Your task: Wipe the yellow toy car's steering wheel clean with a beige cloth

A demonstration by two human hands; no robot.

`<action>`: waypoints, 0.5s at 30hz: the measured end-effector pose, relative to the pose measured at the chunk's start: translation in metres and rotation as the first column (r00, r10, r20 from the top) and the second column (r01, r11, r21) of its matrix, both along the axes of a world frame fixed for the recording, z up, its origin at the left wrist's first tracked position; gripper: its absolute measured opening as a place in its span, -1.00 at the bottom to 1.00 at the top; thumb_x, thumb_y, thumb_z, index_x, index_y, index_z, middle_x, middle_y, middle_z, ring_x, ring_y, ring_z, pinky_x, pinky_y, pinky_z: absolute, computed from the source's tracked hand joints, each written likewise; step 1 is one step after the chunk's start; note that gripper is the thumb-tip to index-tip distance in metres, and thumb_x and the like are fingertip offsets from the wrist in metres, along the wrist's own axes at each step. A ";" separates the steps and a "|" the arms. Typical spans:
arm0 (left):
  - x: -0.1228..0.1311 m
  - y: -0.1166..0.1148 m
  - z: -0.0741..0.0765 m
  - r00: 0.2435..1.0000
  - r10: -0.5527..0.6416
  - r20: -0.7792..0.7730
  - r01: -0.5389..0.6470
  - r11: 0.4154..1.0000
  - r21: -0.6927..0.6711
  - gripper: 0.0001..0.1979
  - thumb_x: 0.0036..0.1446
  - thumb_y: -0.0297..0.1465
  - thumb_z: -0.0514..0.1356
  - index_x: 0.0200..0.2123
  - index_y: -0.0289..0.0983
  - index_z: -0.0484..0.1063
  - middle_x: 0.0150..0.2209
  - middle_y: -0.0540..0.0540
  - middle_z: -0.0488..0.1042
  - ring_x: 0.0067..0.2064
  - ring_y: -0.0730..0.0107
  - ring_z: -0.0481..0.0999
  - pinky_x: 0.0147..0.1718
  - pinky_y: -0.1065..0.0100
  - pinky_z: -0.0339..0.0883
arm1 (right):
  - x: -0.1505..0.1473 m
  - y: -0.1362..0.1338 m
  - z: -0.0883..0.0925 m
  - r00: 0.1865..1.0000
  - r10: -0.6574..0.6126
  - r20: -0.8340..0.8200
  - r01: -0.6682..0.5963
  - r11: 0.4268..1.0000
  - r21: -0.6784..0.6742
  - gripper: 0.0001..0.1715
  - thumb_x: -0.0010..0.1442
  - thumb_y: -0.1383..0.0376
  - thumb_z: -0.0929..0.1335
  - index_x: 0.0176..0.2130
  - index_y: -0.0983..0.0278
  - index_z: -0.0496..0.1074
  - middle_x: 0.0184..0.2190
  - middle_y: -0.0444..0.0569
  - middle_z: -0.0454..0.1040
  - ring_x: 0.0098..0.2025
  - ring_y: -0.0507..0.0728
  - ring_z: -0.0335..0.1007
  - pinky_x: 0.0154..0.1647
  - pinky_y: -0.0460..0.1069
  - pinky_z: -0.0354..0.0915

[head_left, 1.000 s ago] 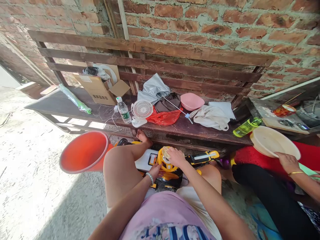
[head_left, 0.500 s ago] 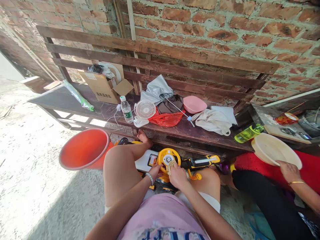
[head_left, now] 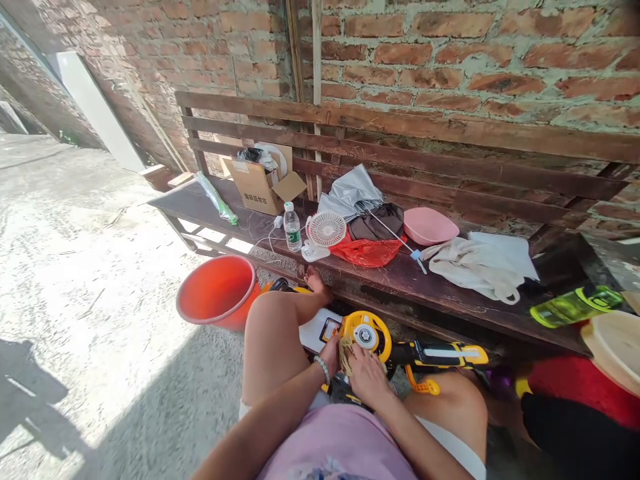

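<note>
A yellow toy steering wheel (head_left: 384,335) with a white hub stands between my knees, part of a yellow, white and black ride-on toy (head_left: 313,328). My left hand (head_left: 330,357), wearing a beaded bracelet, is closed at the wheel's lower left rim, against the edge of a tan cloth; its fingertips are hidden. The cloth (head_left: 345,352) lies bunched on the rim, and my right hand (head_left: 369,377) presses it there with bent fingers. Right of the wheel extends a black-and-yellow toy arm (head_left: 443,354), with a yellow lever (head_left: 423,384) below it.
An orange-red bucket (head_left: 217,290) stands at left. On the wooden bench (head_left: 450,283) are a cardboard box (head_left: 255,190), a water bottle (head_left: 293,228), a fan (head_left: 326,230), an umbrella (head_left: 350,190), a pink basin (head_left: 430,225) and a green bottle (head_left: 575,307). Another person's dark-clothed leg (head_left: 575,433) is at right.
The view has swung left. My right hand and the cloth have moved from the wheel's middle to its lower left rim, close against my left hand. The other person's hand has left view.
</note>
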State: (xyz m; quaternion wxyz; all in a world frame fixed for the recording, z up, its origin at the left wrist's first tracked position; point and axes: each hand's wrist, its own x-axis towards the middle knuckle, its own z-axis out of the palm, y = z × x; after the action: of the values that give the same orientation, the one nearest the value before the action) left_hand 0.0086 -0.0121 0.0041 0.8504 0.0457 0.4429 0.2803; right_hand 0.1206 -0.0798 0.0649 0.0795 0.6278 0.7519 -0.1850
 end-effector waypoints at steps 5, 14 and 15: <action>0.003 0.000 -0.004 0.970 -0.042 -0.239 0.052 0.998 0.036 -0.84 0.34 -0.30 0.14 -0.24 -0.26 0.45 -0.38 -0.12 0.55 -0.25 0.15 0.59 -0.06 0.19 0.41 | 0.055 -0.015 -0.004 0.998 -0.048 0.047 0.046 0.998 0.040 -0.36 0.23 0.40 0.24 0.26 0.20 0.40 0.22 0.12 0.41 0.16 0.32 0.38 0.09 0.13 0.28; 0.022 -0.006 -0.024 0.968 0.028 -0.250 0.028 0.976 0.217 -0.61 0.13 -0.21 0.37 -0.04 -0.17 0.37 -0.44 -0.03 0.44 -0.28 0.04 0.61 -0.15 0.03 0.49 | 0.074 0.079 0.031 0.996 0.003 0.088 -0.023 0.973 0.228 -0.35 0.21 0.39 0.29 0.27 0.15 0.39 0.31 0.09 0.32 0.24 0.33 0.22 0.21 0.18 0.18; 0.022 -0.006 -0.024 0.974 0.027 -0.227 0.027 0.972 0.231 -0.58 0.15 -0.18 0.35 0.02 -0.16 0.35 -0.41 -0.06 0.47 -0.25 0.01 0.62 -0.14 0.02 0.49 | 0.065 0.089 0.031 0.993 0.089 0.072 -0.103 0.972 0.211 -0.34 0.19 0.40 0.30 0.26 0.14 0.41 0.34 0.08 0.30 0.27 0.33 0.18 0.24 0.20 0.14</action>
State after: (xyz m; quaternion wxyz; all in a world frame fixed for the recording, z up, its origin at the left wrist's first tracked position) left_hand 0.0307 -0.0186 -0.0198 0.7826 0.1770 0.5017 0.3231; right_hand 0.1852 0.0090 0.0959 0.0433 0.6010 0.7941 -0.0792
